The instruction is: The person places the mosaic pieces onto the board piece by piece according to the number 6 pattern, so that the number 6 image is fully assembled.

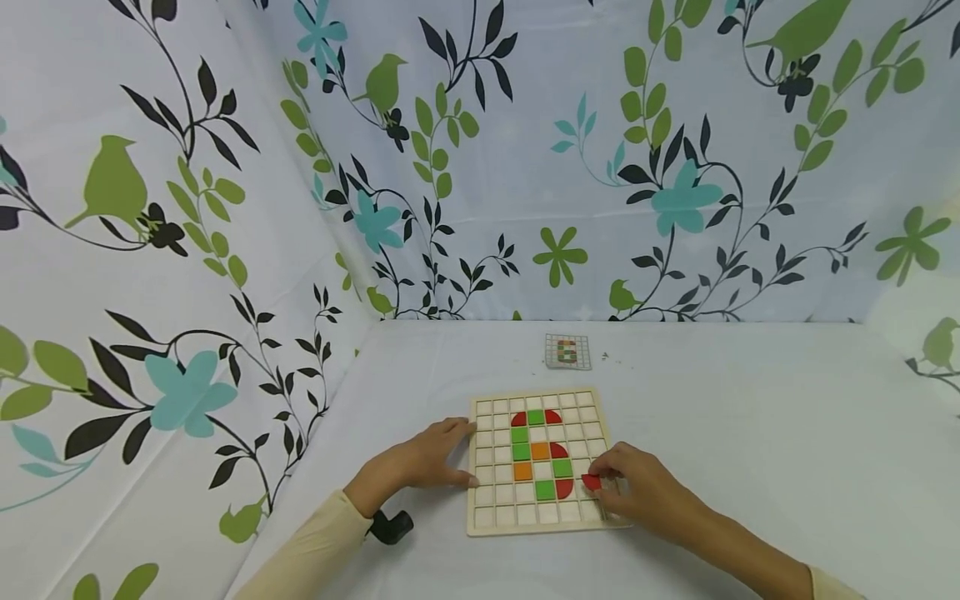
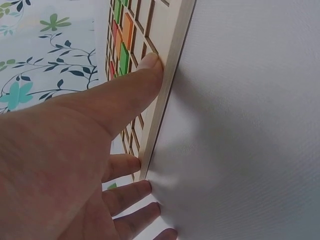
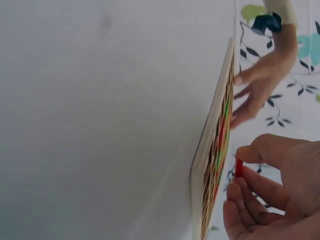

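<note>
A square wooden grid board (image 1: 492, 518) lies on the table, with red, green and orange tiles in some of its cells. My left hand (image 1: 427, 457) touches the board's left edge. In the left wrist view, its thumb (image 2: 148, 62) presses on the rim while the other fingers, fairly straight, lie along the side. Between thumb and fingertips my right hand (image 1: 636, 487) pinches a red quarter-round tile (image 1: 591, 482), held over the right part of the board. The right wrist view shows that red tile (image 3: 239, 167) edge-on, apart from the board.
Behind the board lies a small card (image 1: 567, 352) printed with a coloured grid pattern. Tiny dark specks are beside it. White cloth covers the table (image 1: 735, 400). A curtain (image 1: 480, 167) with leaves, birds and flowers stands at the back and left. A black device (image 1: 392, 527) sits at my left wrist.
</note>
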